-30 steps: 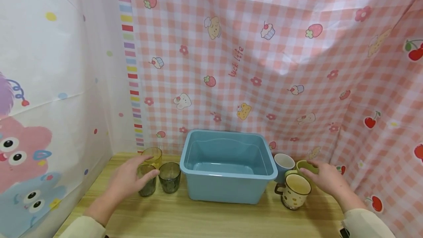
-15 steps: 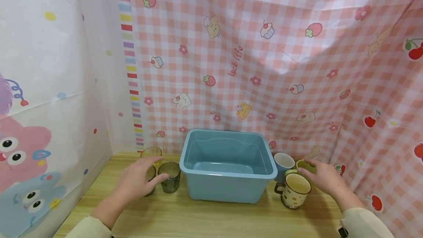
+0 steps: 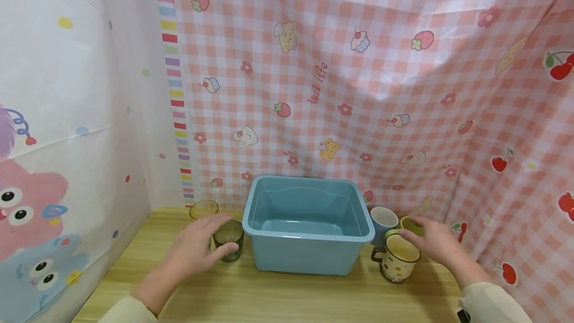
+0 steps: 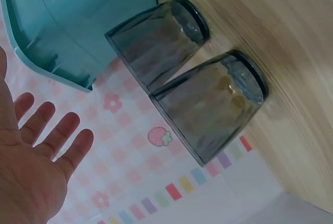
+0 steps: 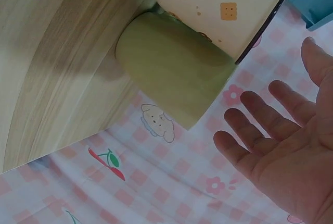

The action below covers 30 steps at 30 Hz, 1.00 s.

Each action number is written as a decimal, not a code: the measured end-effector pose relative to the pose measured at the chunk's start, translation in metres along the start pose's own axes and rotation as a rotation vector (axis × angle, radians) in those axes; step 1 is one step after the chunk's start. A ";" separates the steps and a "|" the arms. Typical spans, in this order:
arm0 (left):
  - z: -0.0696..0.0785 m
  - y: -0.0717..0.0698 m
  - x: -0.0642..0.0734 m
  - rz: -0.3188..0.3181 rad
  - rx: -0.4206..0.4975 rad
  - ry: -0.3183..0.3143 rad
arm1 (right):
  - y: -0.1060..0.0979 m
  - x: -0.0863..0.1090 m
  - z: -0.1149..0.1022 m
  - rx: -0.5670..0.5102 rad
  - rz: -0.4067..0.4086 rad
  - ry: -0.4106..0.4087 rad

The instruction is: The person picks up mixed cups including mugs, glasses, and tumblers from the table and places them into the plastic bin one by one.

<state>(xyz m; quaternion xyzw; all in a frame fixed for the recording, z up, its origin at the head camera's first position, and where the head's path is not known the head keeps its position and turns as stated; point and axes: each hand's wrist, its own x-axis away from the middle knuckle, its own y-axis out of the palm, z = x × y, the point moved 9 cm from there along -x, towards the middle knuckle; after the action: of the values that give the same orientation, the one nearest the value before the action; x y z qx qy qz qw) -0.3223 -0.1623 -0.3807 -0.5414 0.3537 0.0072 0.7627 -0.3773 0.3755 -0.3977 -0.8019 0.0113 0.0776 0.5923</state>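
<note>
My left hand (image 3: 197, 245) hovers with spread fingers over the smoked drinking glasses at the left. One smoked glass (image 3: 230, 248) shows beside its thumb; the other smoked glass (image 4: 213, 104), mostly hidden by the hand in the head view, stands next to it in the left wrist view. Behind the fingers is the rim of a yellow glass (image 3: 204, 208). On the right, my right hand (image 3: 437, 243) is held, fingers extended, above a green mug (image 5: 171, 67). A cream mug with cookie prints (image 3: 399, 262) stands in front of it, and a blue cup (image 3: 381, 231) behind.
A light blue plastic bin (image 3: 302, 255) sits between the glasses and the mugs, with nothing visible inside. The wood-grain table (image 3: 278, 298) ends against a pink checked cloth (image 3: 269, 88) at the back, and a white printed cloth (image 3: 80, 173) hangs at the left.
My left hand has moved to the right over the glasses and now covers most of the left smoked one. My right hand has barely moved. The glasses, mugs and bin stay in place.
</note>
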 end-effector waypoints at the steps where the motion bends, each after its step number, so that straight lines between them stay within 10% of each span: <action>1: 0.002 0.000 0.000 0.001 -0.001 0.010 | 0.000 0.000 -0.001 -0.002 0.001 -0.003; 11: 0.014 0.008 -0.002 -0.010 -0.022 0.041 | 0.005 0.005 -0.023 -0.052 0.001 -0.059; 17: 0.019 0.012 0.000 -0.007 -0.029 0.062 | 0.004 0.012 -0.047 -0.004 0.136 -0.135; 30: 0.020 0.017 0.004 0.000 -0.020 0.076 | 0.037 0.030 -0.057 0.094 0.248 0.116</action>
<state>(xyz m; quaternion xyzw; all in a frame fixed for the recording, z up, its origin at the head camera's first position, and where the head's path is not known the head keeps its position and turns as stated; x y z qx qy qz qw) -0.3152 -0.1396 -0.3939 -0.5490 0.3824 -0.0100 0.7431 -0.3451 0.3130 -0.4203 -0.7689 0.1481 0.1030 0.6134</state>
